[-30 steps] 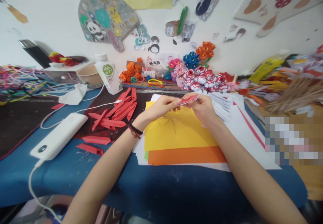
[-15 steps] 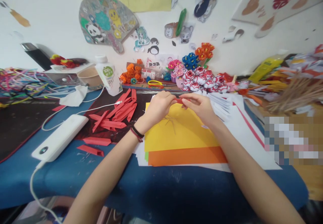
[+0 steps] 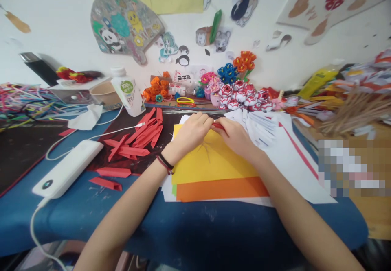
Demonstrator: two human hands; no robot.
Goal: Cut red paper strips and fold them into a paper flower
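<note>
Both hands pinched a red paper strip above the yellow sheet.
Left hand and right hand gripped it; folded red strips lay left of the sheet, white folded papers right.

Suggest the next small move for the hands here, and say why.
Probably press the fold flat. Both the left hand and right hand pinch a small folded red paper strip, mostly hidden, low over the yellow paper sheet; finished red folded paper pieces lie alongside.
</note>
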